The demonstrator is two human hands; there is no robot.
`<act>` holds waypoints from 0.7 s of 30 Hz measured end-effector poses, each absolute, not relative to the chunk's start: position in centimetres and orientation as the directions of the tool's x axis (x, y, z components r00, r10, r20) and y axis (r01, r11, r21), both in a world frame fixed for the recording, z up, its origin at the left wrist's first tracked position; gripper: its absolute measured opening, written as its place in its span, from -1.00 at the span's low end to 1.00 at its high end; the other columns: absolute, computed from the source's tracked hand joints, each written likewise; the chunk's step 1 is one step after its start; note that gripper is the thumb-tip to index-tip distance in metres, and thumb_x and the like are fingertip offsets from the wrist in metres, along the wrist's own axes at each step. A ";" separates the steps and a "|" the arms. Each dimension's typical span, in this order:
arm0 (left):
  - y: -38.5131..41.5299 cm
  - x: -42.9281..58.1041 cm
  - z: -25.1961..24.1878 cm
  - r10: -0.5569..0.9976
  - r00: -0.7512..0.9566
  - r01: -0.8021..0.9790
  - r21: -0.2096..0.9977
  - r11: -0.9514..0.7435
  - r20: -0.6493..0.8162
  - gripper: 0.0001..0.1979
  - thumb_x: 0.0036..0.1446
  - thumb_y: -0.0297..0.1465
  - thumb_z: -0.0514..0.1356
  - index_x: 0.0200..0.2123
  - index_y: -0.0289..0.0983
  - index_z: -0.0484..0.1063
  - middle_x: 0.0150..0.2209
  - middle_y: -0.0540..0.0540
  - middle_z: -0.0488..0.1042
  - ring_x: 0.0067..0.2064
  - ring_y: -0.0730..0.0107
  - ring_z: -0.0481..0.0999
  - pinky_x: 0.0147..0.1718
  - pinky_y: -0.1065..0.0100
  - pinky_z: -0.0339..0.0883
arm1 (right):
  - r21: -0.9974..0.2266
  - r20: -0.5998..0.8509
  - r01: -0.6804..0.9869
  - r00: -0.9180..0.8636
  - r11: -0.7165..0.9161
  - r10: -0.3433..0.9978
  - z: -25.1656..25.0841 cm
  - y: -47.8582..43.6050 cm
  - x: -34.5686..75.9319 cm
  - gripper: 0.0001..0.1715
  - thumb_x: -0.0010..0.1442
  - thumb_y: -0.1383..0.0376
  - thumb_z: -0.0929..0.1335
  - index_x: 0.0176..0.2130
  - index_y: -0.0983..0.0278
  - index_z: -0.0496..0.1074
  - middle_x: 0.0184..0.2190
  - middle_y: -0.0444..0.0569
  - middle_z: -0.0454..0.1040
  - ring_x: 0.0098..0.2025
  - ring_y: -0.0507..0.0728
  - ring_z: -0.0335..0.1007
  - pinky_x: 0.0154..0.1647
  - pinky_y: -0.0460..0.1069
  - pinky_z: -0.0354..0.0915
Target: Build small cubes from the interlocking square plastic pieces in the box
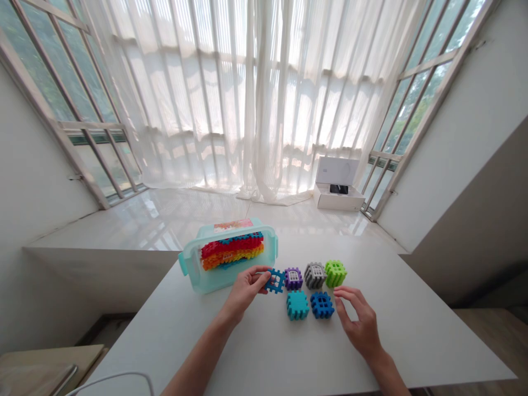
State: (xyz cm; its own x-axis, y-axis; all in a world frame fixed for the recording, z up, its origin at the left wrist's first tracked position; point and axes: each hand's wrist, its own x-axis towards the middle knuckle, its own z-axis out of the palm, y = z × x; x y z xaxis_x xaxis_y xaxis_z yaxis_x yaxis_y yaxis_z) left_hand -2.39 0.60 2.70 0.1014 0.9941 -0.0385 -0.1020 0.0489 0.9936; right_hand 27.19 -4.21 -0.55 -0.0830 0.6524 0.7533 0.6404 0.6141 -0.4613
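Observation:
A blue window-shaped plastic piece [275, 281] is pinched in my left hand [248, 290], just left of a purple stack with a white window [293, 279]. Further right in that back row stand a grey stack [315, 275] and a lime green stack [335, 273]. In front of them are a turquoise stack [297, 306] and a blue stack [322, 305]. My right hand [358, 317] hovers right of the blue stack, thumb and fingers apart, holding nothing. Red, orange, yellow and blue pieces [232, 250] lie in a pale turquoise bin [214, 281].
The white table [256, 352] reaches back to a glossy window ledge [165, 220]. On the ledge at the right stands an open white box [339, 201] with a dark phone-like object [339, 189]. A white cable [119, 375] curves at the lower left.

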 end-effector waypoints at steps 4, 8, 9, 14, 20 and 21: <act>0.5 -2.1 2.5 0.984 0.166 -0.146 0.985 0.088 -0.063 -0.52 0.00 -0.07 0.37 -0.16 -0.30 0.45 -0.34 -0.16 0.62 -0.27 0.29 0.60 -0.36 0.39 0.45 | -0.452 0.699 0.590 -0.232 0.669 0.676 1.4 -4.5 23.0 -0.71 0.27 0.36 0.34 0.00 0.21 0.43 -0.01 0.12 0.44 0.06 0.26 0.41 0.06 0.16 0.42; 0.2 -1.7 2.2 0.968 0.246 -0.184 0.979 0.093 -0.046 -0.56 -0.01 -0.10 0.39 -0.23 -0.30 0.40 -0.34 -0.11 0.58 -0.30 0.32 0.57 -0.36 0.35 0.48 | -0.400 0.650 0.585 -0.362 0.705 0.668 2.4 -3.8 19.0 -0.42 0.18 0.25 0.44 0.17 0.22 0.34 0.15 0.17 0.36 0.18 0.33 0.32 0.15 0.21 0.39; 0.1 -1.6 2.2 0.962 0.269 -0.192 0.977 0.091 -0.037 -0.57 0.00 -0.12 0.39 -0.24 -0.30 0.40 -0.35 -0.09 0.56 -0.31 0.34 0.56 -0.37 0.35 0.48 | -0.399 0.648 0.583 -0.367 0.708 0.668 2.4 -3.6 18.4 -0.40 0.17 0.24 0.45 0.18 0.22 0.34 0.15 0.17 0.36 0.19 0.33 0.32 0.16 0.20 0.39; -0.4 -1.2 2.0 0.939 0.343 -0.253 0.962 0.106 -0.014 -0.63 0.04 -0.17 0.38 -0.26 -0.29 0.37 -0.37 -0.02 0.50 -0.32 0.42 0.52 -0.36 0.39 0.45 | -0.422 0.670 0.569 -0.329 0.706 0.665 1.7 -2.7 17.6 -0.53 0.22 0.29 0.41 0.13 0.19 0.39 0.12 0.13 0.40 0.17 0.29 0.37 0.16 0.17 0.41; -0.5 -0.9 2.2 0.921 0.389 -0.314 0.943 0.114 0.019 -0.64 0.04 -0.20 0.39 -0.28 -0.29 0.36 -0.37 -0.03 0.55 -0.31 0.41 0.54 -0.23 0.35 0.42 | -0.407 0.653 0.564 -0.371 0.719 0.661 1.5 -2.9 18.2 -0.50 0.28 0.29 0.38 0.19 0.20 0.35 0.18 0.14 0.36 0.20 0.29 0.35 0.18 0.17 0.40; -0.6 -0.9 2.4 0.915 0.402 -0.311 0.944 0.114 0.022 -0.65 0.04 -0.20 0.40 -0.28 -0.29 0.37 -0.36 -0.04 0.56 -0.30 0.39 0.56 -0.20 0.33 0.42 | -0.405 0.654 0.560 -0.375 0.723 0.657 1.6 -3.0 18.6 -0.51 0.28 0.28 0.38 0.19 0.20 0.35 0.17 0.14 0.37 0.19 0.29 0.35 0.17 0.16 0.40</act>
